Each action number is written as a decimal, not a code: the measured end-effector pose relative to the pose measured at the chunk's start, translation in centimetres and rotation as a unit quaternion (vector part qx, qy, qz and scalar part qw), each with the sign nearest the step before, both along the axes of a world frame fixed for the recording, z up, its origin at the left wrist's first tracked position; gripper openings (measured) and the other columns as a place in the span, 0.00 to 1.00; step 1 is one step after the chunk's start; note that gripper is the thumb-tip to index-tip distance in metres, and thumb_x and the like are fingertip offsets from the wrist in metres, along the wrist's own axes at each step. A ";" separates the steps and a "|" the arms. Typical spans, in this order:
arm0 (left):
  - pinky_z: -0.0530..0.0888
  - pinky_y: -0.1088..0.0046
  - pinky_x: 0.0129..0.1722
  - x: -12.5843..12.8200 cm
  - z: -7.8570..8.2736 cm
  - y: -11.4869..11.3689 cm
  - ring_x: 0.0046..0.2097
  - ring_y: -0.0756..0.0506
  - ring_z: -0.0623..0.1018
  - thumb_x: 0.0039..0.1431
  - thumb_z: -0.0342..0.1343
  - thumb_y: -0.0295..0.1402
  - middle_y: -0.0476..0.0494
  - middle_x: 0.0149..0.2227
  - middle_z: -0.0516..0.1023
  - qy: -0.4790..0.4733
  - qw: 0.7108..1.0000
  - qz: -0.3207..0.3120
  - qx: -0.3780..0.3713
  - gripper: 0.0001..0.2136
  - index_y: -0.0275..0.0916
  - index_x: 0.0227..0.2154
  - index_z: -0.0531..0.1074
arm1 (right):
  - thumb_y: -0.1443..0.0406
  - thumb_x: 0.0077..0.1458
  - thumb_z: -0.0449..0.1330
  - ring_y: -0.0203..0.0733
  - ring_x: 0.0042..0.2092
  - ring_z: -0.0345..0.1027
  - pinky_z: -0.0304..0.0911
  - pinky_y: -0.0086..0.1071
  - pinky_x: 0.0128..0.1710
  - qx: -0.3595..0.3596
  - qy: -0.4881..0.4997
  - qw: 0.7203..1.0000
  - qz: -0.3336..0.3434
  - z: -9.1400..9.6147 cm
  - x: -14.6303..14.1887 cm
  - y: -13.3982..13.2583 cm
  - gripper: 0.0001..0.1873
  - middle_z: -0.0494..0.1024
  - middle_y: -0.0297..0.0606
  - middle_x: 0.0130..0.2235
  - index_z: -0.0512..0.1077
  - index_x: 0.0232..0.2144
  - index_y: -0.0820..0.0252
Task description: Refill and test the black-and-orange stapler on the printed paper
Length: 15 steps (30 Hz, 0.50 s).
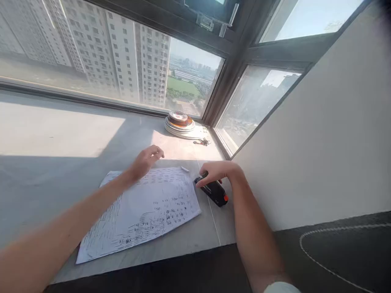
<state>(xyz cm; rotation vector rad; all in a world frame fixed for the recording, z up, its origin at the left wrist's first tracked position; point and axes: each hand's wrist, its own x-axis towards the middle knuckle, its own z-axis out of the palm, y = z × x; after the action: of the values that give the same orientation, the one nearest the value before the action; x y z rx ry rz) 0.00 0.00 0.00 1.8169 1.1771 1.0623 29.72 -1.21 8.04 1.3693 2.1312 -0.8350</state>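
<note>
- Wide white paper sheet (137, 199) with black handwriting lay nearest on the grey stone sill (195, 234); script too blurred to read.
- Black oblong stapler-like tool (218, 196) with orange-red end sat just right of it; right hand (216, 169) straddled its far end, couldn't tell if clamped. Surer grip, I judged: wrap the body's middle, keep clear of the paper's edge.
- Tool's far end was partly hidden by that hand.
- Left hand (147, 158) hovered at the sheet's far edge, fingers loosely apart, empty.
- Beyond: stacked round white-and-brown discs (180, 127), identity unclear.
</note>
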 end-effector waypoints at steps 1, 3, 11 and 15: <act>0.69 0.66 0.44 0.0 0.1 -0.1 0.42 0.44 0.73 0.67 0.50 0.43 0.46 0.39 0.77 0.006 1.000 -0.001 0.000 0.14 0.40 0.32 0.74 | 0.40 0.52 0.65 0.35 0.24 0.60 0.55 0.31 0.25 -0.019 -0.003 1.000 0.002 0.0 0.0 0.0 0.29 0.65 0.30 0.24 0.62 0.25 0.57; 0.69 0.67 0.42 0.1 0.2 -0.3 0.40 0.44 0.72 0.68 0.50 0.43 0.46 0.39 0.77 0.021 1.000 -0.008 0.007 0.14 0.40 0.33 0.74 | 0.42 0.49 0.68 0.35 0.25 0.61 0.54 0.31 0.26 -0.033 0.001 0.999 0.014 -0.1 0.1 0.1 0.28 0.66 0.29 0.25 0.63 0.26 0.57; 0.68 0.68 0.38 0.7 -0.9 -0.2 0.35 0.47 0.69 0.69 0.48 0.36 0.48 0.34 0.73 0.078 0.990 -0.068 0.097 0.11 0.40 0.37 0.75 | 0.63 0.55 0.57 0.32 0.27 0.42 0.42 0.33 0.29 0.192 0.165 0.962 0.106 1.1 -1.2 -1.2 0.18 0.54 0.26 0.23 0.52 0.21 0.57; 0.68 0.68 0.39 0.7 -1.2 0.1 0.36 0.47 0.69 0.70 0.47 0.35 0.48 0.35 0.73 0.082 0.988 -0.074 0.110 0.12 0.40 0.37 0.75 | 0.65 0.52 0.59 0.33 0.27 0.43 0.41 0.35 0.30 0.263 0.189 0.932 0.163 0.9 -5.5 -3.8 0.14 0.57 0.27 0.22 0.56 0.21 0.57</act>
<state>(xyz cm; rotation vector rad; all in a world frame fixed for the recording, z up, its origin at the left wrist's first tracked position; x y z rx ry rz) 0.67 0.06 -1.19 2.1623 1.0301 1.0047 24.26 -5.02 8.99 1.0827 2.9389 -0.4272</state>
